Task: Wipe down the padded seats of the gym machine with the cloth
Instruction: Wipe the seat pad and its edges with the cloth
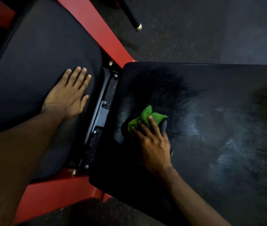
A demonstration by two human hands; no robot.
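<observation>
There are two hands, the left hand (67, 95) and the right hand (152, 141), and two black padded seats, the left seat (40, 54) under the left hand and the right seat (219, 103) under the right hand. One green cloth (144, 116) lies beneath the right hand's fingers, and one red frame (100, 33) runs beyond and below the left hand. Between the two hands six bolt heads (104, 102) show along the gap, and one black bar (132, 15) with a silver tip sits beyond both hands.
</observation>
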